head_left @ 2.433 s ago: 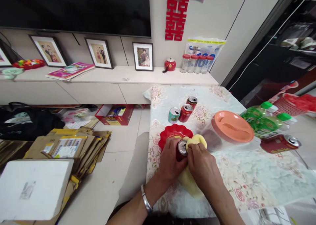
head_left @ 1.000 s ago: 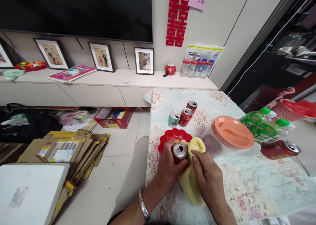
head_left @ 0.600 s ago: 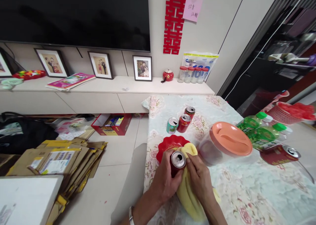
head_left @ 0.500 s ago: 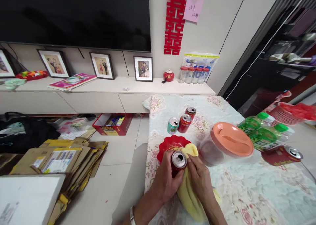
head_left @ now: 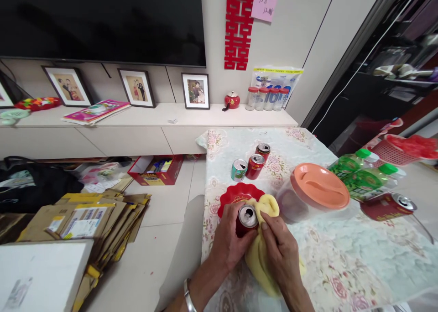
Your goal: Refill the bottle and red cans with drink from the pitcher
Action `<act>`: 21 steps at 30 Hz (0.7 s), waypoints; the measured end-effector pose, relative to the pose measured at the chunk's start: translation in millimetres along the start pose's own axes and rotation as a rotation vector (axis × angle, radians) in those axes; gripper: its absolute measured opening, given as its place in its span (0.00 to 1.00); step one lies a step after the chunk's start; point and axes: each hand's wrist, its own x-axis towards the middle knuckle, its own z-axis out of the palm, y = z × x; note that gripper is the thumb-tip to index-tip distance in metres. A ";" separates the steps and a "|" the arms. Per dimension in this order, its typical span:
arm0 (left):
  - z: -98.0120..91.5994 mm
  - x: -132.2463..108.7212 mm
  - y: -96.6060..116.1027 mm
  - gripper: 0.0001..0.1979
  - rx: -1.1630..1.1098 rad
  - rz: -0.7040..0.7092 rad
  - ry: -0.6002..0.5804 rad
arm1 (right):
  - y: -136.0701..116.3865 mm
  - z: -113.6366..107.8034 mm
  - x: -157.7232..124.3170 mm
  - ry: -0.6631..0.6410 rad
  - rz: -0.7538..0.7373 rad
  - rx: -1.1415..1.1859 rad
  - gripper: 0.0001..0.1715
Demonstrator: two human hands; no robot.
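Observation:
A dark red drink can (head_left: pixel 247 218) with its tab hole open is gripped in my left hand (head_left: pixel 227 239), its top facing me. Bunched in my right hand (head_left: pixel 280 243) is a yellow cloth (head_left: pixel 267 207), pressed against the can's right side. Part of the cloth hangs below my hands. Just beyond the can lies a red scalloped plate (head_left: pixel 227 197), partly covered by my left hand and the cloth. Farther back stand a small teal can (head_left: pixel 238 169), a red can (head_left: pixel 255 167) and a darker red can (head_left: pixel 263 150), all upright.
To the right stands a clear tub with an orange lid (head_left: pixel 320 186). Beyond it are green-capped bottles (head_left: pixel 362 179), a large red can-shaped container (head_left: pixel 386 207) and a pink basket (head_left: pixel 393 148). Flattened cardboard (head_left: pixel 112 225) lies on the floor left of the flowered tablecloth (head_left: pixel 328 262).
My right hand and the cloth have shifted slightly along the can's side, with the cloth's top fold now more spread. The left hand keeps its hold. The view has moved a little.

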 end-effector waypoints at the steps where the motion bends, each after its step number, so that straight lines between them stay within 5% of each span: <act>1: 1.2 0.0 -0.5 0.30 0.000 -0.001 0.011 | -2.8 0.0 0.8 0.003 -0.027 -0.019 0.15; 10: 0.4 -1.6 -3.5 0.33 -0.012 0.028 0.006 | -6.7 -3.9 13.7 -0.089 -0.232 -0.185 0.15; 15: -9.8 4.4 5.1 0.27 -0.003 -0.013 -0.073 | -13.9 -6.5 20.0 -0.127 -0.233 -0.265 0.14; 21: -5.5 5.7 8.7 0.30 0.040 -0.013 -0.032 | -25.6 -8.6 19.1 -0.137 -0.212 -0.255 0.10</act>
